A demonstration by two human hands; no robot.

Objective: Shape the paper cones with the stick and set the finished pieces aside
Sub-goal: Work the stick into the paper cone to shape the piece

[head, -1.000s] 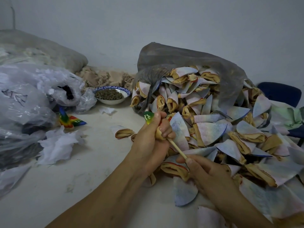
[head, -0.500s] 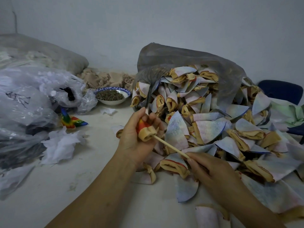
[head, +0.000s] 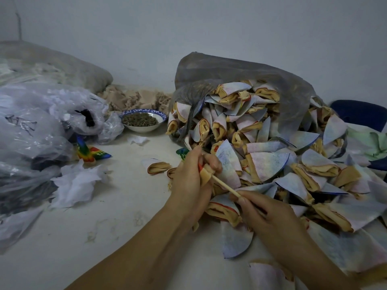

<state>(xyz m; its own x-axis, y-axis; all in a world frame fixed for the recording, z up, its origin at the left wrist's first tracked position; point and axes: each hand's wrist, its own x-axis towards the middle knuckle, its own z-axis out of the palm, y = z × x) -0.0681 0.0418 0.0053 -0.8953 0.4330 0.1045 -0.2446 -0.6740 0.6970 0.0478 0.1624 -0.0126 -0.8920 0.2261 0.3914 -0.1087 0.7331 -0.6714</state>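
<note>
My left hand (head: 191, 176) grips a small paper cone (head: 204, 174) with a tan rim and a red edge; its green tip pokes out above my thumb. My right hand (head: 270, 216) pinches a thin wooden stick (head: 225, 186) whose far end is pushed into the cone's open mouth. A big pile of flat paper cones (head: 270, 164) spills from a grey plastic bag (head: 230, 74) just right of both hands. Two tan-rimmed cones (head: 158, 167) lie on the table left of my left hand.
A blue-rimmed bowl (head: 144, 120) of dark bits stands at the back. Clear plastic bags (head: 37, 126) and crumpled white paper (head: 76, 183) fill the left side, with a rainbow-coloured cone (head: 92, 153) beside them. A blue chair (head: 360, 114) shows at the far right.
My left hand has turned the cone, so the green tip shows above the thumb again. The stick stays in the cone's mouth, and both hands sit slightly further right.
</note>
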